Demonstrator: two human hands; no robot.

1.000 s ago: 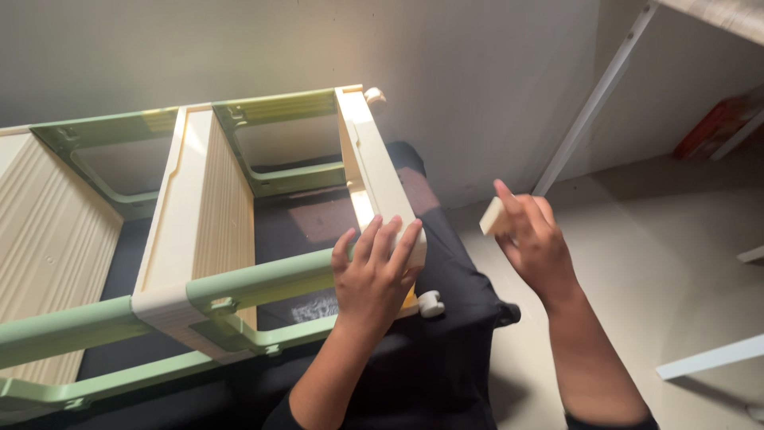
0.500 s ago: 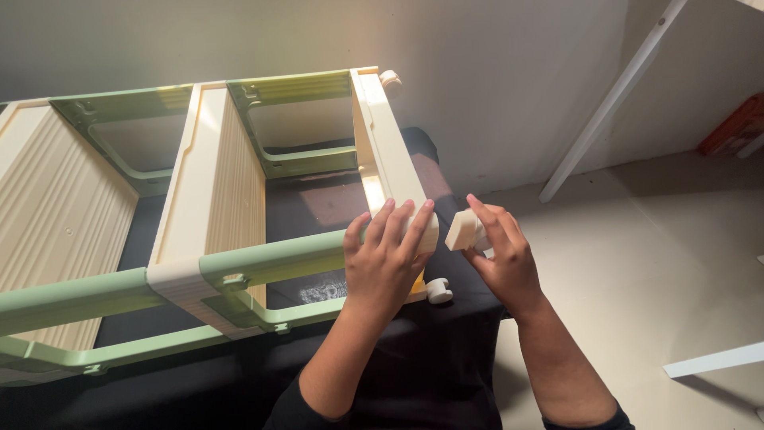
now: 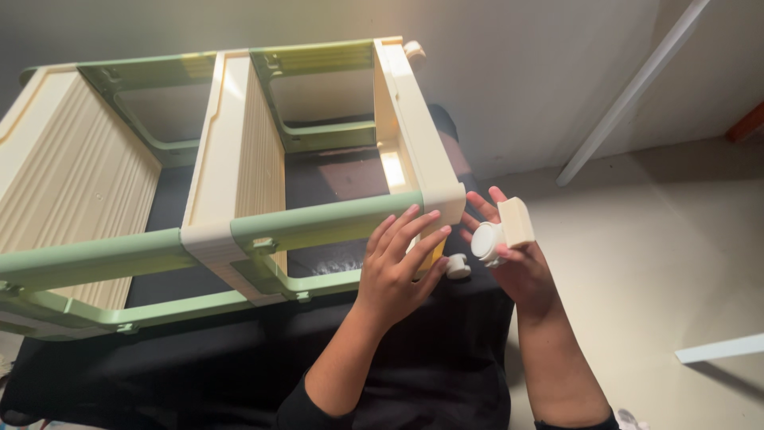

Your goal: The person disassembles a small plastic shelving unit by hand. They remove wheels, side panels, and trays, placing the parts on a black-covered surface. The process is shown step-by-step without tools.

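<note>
Head view: left hand [image 3: 398, 267] spread wide, fingers fanned flat against the near corner of a shelf rack [image 3: 239, 171] lying on its side, fingertips touching the cream end panel and the pale green rail [image 3: 318, 224]; nothing gripped, only pressed. Right hand [image 3: 513, 259] just beside that corner, partly curled around a caster [image 3: 501, 231]: round white wheel facing the rack, blocky cream mount above it, pinched between thumb and fingers, index and middle fingers raised behind it. Caster held in the air, near the rack corner but apart from it. Another small wheel [image 3: 458, 267] already on the rack's end, just below the left fingertips; a further one [image 3: 414, 49] at the far corner. Rack of smooth plastic: cream panels with fine ribbed faces, rounded green bars and frames joining them, open rectangular bays between. Beneath it, dark soft cloth [image 3: 414, 358]. Beyond, plain pale wall, smooth beige floor [image 3: 660, 239], slanted white metal leg [image 3: 629, 95].
</note>
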